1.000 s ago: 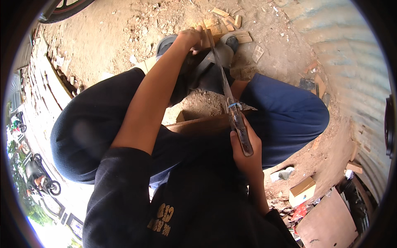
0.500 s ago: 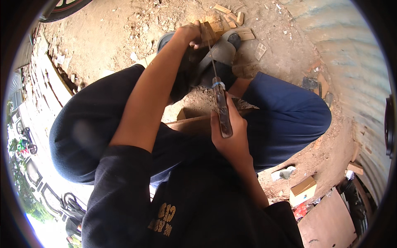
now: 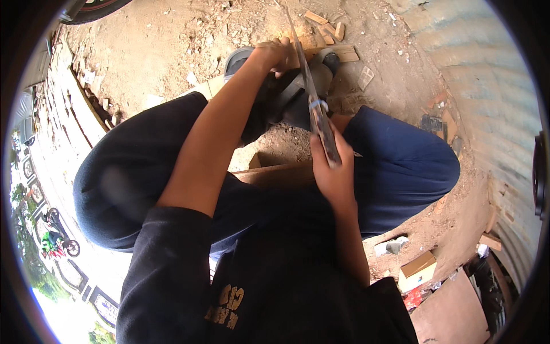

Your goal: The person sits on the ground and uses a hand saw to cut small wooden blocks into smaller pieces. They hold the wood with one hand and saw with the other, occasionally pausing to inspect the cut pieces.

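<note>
My right hand (image 3: 335, 172) is closed around the dark handle of a handsaw (image 3: 305, 69), which has a light blue tie where blade and handle meet. Its long, thin blade points away from me, past my left hand, toward the ground. My left hand (image 3: 274, 54) presses down, fingers curled, on a small brown piece of wood (image 3: 293, 59) just left of the blade. That wood lies by my grey sandals (image 3: 322, 74), and the hand partly hides it. Whether the blade touches the wood, I cannot tell.
Beyond my feet lie a wooden board (image 3: 346, 53) and several small offcuts (image 3: 326, 28). A corrugated metal wall (image 3: 487, 86) rises on the right. An open cardboard box (image 3: 418, 270) sits at the lower right. Part of a wheel (image 3: 94, 10) shows at the upper left.
My right hand has moved forward and slightly right with the saw, and the blade reaches farther past my left hand. My left hand stays on the wood.
</note>
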### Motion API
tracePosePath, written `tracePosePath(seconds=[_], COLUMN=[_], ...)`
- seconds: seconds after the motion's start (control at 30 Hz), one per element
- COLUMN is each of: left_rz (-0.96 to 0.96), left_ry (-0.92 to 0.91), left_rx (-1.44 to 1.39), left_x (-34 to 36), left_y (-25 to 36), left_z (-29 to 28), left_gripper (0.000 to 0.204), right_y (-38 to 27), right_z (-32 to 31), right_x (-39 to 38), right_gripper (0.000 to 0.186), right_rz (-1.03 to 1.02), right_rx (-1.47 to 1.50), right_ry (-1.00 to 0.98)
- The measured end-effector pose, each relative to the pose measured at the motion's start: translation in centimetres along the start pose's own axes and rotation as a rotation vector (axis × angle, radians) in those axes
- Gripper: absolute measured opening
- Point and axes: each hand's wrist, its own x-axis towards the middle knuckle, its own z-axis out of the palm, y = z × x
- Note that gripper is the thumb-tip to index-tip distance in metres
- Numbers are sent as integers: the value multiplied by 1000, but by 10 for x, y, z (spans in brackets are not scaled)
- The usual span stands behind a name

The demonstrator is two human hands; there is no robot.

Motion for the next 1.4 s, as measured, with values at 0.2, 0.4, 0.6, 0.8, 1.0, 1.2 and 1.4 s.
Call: tracePosePath(seconds=[0.2,0.4,0.6,0.8,1.0,1.2,1.4], left_rz=[-33,-34,-22,-33,-14,-70,-61], left_ry=[91,129,13,33,1,11,35], left_rx=[-5,47,-1,10,13,19,57], left_x=[-14,-3,4,4,4,-2,6], left_y=[13,1,1,4,8,8,5], left_z=[-3,9,2,11,11,2,13], left_gripper=[96,85,88,97,86,85,89], right_y=[1,3,-3,-18,-16,-8,6], right_z=[-6,-23,-14,-30,-9,-9,3], right_x=[-29,-47,-25,-68,-23,-73,-22], right_gripper=[43,43,42,43,44,41,39], right_rz=[-113,7,78,-26,160,-70,-63], right_rx=[-37,-56,-68,-19,-29,-75,-66], right_ry=[83,4,32,31,-13,102,68])
